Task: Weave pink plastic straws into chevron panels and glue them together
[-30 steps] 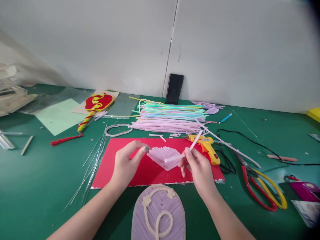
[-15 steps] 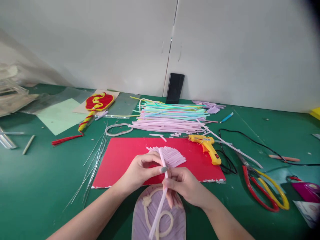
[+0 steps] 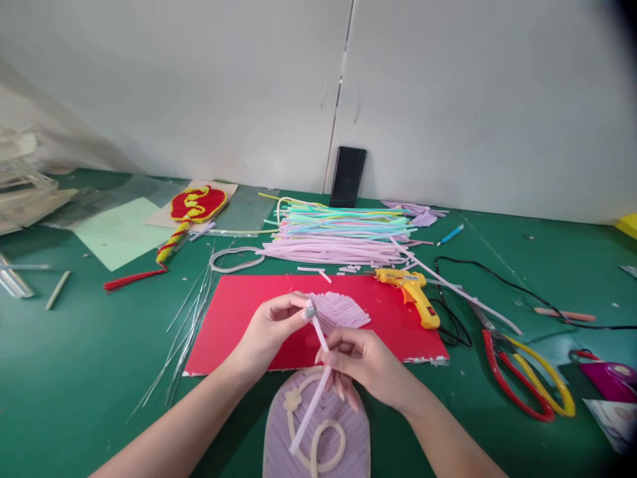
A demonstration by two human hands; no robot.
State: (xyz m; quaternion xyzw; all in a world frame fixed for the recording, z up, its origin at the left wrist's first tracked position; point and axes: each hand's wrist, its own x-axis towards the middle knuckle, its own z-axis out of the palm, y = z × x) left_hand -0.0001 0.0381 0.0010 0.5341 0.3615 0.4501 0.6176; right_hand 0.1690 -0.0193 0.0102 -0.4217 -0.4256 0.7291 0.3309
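A pale pink pipe cleaner is held between my hands, bent where the right fingers grip it. My left hand pinches its upper end between thumb and fingertips. Around its middle my right hand is closed, and the lower length slants down to the left. Behind the hands, a fan-shaped piece of pink pipe cleaners lies on red card, partly covered by my left fingers. Below the hands is a rounded lilac panel with a cream looped stem and a small flower.
Pink, green and yellow pipe cleaners lie stacked behind the card. A yellow glue gun rests on its right side, near red-and-yellow-handled scissors. Thin wires lie left. A phone leans on the wall beyond a red-and-yellow fan.
My left hand has slid up and left along the pipe cleaner, farther from the right hand. The lower end has drawn upward slightly. My right hand has barely moved.
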